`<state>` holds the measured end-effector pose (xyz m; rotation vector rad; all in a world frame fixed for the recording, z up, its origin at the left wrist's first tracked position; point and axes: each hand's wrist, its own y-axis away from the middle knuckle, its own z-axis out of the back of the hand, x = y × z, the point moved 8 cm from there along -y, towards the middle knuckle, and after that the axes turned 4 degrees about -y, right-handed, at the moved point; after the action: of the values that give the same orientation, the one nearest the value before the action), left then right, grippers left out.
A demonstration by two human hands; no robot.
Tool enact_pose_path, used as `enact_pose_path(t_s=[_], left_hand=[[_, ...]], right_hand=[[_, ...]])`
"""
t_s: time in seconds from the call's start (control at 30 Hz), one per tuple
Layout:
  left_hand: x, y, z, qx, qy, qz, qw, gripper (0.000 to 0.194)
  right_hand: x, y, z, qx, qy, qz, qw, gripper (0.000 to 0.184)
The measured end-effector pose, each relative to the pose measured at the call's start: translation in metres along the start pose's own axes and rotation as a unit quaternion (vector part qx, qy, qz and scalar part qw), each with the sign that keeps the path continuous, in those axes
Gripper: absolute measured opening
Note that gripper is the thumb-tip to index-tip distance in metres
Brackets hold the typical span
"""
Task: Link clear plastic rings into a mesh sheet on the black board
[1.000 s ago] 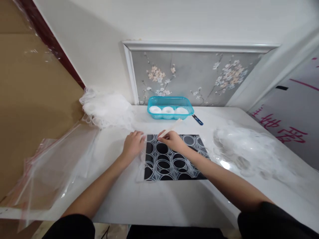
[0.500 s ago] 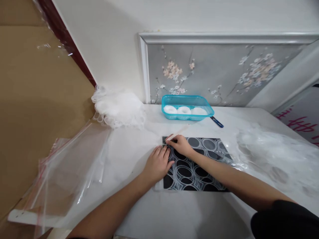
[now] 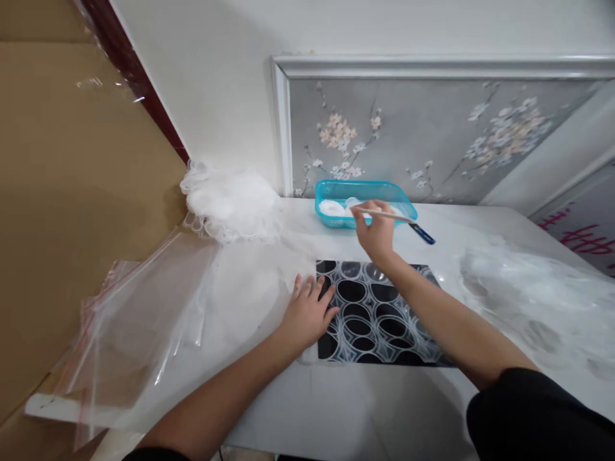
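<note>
Fingers spread, my left hand lies flat on the left edge of a black sheet patterned with white rings. My right hand is raised at the front of a blue plastic basket. It pinches a thin, pale pencil-like stick, which points to the right. Inside the basket are white round pieces, some ring-shaped; my right hand partly hides them. Whether my fingertips touch any of these pieces, I cannot tell. My right forearm covers part of the black sheet.
A blue utility knife lies just right of the basket. Clear plastic bags lie at the left, below a heap of white looped material. More crumpled translucent plastic spreads over the right. Cardboard stands along the left side.
My right hand has lifted off the upper left of the black sheet and moved up and right to the basket, still holding the stick. My left hand stays on the sheet, fingers spread wider.
</note>
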<state>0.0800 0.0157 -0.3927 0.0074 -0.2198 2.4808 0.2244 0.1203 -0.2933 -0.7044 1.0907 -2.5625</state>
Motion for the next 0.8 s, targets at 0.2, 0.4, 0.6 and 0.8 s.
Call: enact_pose_path(t_s=[0.2,0.4,0.6,0.8], left_hand=[[0.001,-0.003,0.015,-0.042,0.013,0.014,0.999,0.053],[-0.007,-0.007,0.007,-0.021,0.054,-0.051,0.997,0.058],[-0.005,-0.008,-0.001,0.016,0.081,-0.055,0.995,0.058],[-0.005,-0.009,0.001,-0.001,0.084,-0.055,0.995,0.058]], right_hand=[[0.006,0.049,-0.006,0.198,-0.053,0.03,0.978,0.014],[-0.016,0.095,-0.021,0.254,-0.247,-0.149,0.923,0.014],[-0.027,0.1,-0.029,0.251,-0.276,-0.188,0.909,0.019],[-0.034,0.104,-0.03,0.249,-0.275,-0.211,0.904,0.022]])
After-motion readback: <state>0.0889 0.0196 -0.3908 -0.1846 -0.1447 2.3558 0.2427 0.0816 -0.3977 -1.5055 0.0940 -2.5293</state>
